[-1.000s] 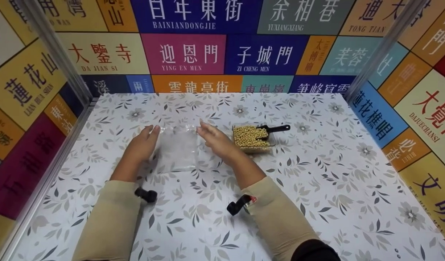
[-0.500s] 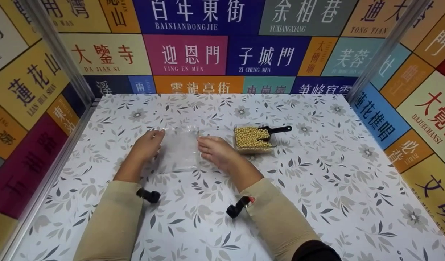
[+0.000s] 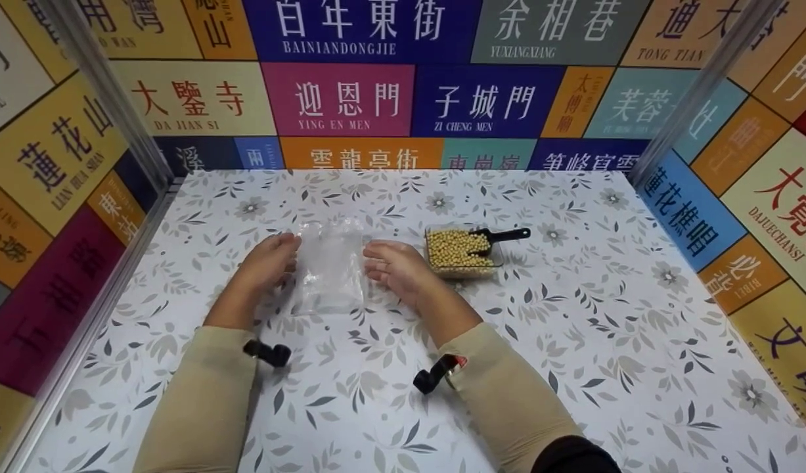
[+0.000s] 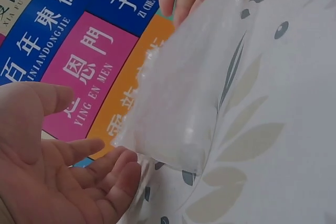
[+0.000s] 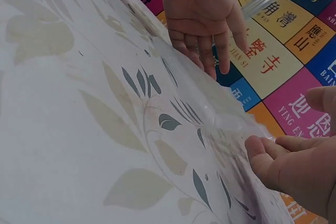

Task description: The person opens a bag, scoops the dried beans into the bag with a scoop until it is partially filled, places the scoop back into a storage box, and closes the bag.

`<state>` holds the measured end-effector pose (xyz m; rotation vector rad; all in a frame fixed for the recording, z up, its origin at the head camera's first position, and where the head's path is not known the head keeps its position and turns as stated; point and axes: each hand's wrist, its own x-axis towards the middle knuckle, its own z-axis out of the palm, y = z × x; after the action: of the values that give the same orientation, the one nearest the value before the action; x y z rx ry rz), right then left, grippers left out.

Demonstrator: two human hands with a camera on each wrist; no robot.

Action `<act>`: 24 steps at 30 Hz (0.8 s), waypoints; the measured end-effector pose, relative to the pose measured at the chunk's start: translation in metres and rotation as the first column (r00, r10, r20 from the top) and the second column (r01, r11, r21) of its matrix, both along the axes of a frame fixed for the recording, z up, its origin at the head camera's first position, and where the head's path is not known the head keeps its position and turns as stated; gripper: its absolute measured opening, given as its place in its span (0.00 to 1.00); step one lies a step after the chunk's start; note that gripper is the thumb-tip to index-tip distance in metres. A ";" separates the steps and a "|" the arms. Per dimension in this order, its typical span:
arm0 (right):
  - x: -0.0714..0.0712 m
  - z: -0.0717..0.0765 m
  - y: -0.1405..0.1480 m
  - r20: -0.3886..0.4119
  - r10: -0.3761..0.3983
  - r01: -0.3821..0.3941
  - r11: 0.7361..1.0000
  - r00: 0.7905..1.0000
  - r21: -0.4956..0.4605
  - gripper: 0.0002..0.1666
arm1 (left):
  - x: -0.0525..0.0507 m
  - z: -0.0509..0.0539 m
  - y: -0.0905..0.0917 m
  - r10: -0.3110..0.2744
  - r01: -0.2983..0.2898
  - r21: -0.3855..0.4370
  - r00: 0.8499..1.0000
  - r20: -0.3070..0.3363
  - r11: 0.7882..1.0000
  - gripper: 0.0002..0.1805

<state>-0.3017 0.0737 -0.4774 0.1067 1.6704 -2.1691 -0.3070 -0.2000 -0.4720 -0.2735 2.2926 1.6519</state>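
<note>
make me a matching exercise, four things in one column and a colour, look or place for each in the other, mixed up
1. bag
2. beans
3. scoop
4. right hand

A. black
B. between the bag and the box
C. see-through
D. yellow

Pairs: 1-C, 2-D, 3-A, 4-B

Colourful lettered walls [image 3: 337, 98], leaf-patterned white tabletop [image 3: 639, 368]

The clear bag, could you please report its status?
Left grip, right grip open, flanking clear bag; contact unclear. Bag lying on table. Bean container off right, not blocking.
</note>
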 end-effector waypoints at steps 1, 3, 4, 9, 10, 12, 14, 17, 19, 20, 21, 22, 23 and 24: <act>0.000 0.001 0.000 -0.007 -0.010 0.010 1.000 1.000 -0.001 0.32 | 0.000 0.001 0.001 0.009 -0.009 0.007 1.000 -0.008 1.000 0.41; 0.001 0.004 -0.001 -0.028 -0.028 0.028 1.000 0.999 0.003 0.33 | 0.002 0.003 0.003 0.033 -0.032 0.015 0.999 -0.025 0.999 0.40; 0.002 0.005 -0.001 -0.043 -0.037 0.038 0.999 0.998 0.009 0.33 | 0.002 0.004 0.004 0.048 -0.048 0.020 0.998 -0.038 0.999 0.39; 0.004 0.010 0.002 -0.135 -0.078 0.087 0.994 0.988 0.066 0.29 | 0.002 0.007 0.014 0.149 -0.145 0.046 0.980 -0.130 0.988 0.35; 0.003 0.011 0.003 -0.157 -0.086 0.099 0.992 0.984 0.076 0.28 | 0.003 0.008 0.016 0.169 -0.162 0.058 0.975 -0.148 0.985 0.33; 0.004 0.012 0.004 -0.202 -0.107 0.129 0.987 0.973 0.100 0.24 | 0.003 0.009 0.021 0.197 -0.184 0.086 0.964 -0.180 0.979 0.29; 0.003 0.013 0.005 -0.249 -0.129 0.162 0.980 0.960 0.116 0.20 | 0.005 0.012 0.024 0.211 -0.192 0.111 0.956 -0.204 0.975 0.24; 0.003 0.016 0.006 -0.290 -0.156 0.202 0.970 0.944 0.136 0.15 | 0.006 0.015 0.029 0.224 -0.203 0.113 0.949 -0.221 0.973 0.18; 0.003 0.018 0.007 -0.298 -0.164 0.217 0.964 0.940 0.154 0.13 | 0.007 0.018 0.031 0.230 -0.210 0.107 0.948 -0.222 0.972 0.16; 0.003 0.019 0.008 -0.300 -0.165 0.221 0.962 0.939 0.161 0.13 | 0.007 0.019 0.032 0.231 -0.209 0.117 0.946 -0.228 0.971 0.16; 0.003 0.021 0.010 -0.302 -0.164 0.223 0.959 0.939 0.173 0.12 | 0.008 0.020 0.033 0.233 -0.211 0.118 0.945 -0.229 0.970 0.15; 0.003 0.022 0.011 -0.306 -0.161 0.226 0.956 0.938 0.189 0.12 | 0.008 0.020 0.035 0.236 -0.213 0.119 0.944 -0.230 0.970 0.15; 0.003 0.024 0.013 -0.310 -0.158 0.227 0.953 0.937 0.200 0.12 | 0.008 0.021 0.036 0.238 -0.212 0.131 0.941 -0.239 0.968 0.15; 0.003 0.025 0.016 -0.318 -0.156 0.229 0.951 0.935 0.209 0.12 | 0.007 0.022 0.039 0.240 -0.210 0.142 0.938 -0.250 0.967 0.15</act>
<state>-0.2988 0.0895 -0.4520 0.0112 2.1800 -2.1963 -0.2998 -0.1614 -0.4502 -0.3164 2.4214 2.0369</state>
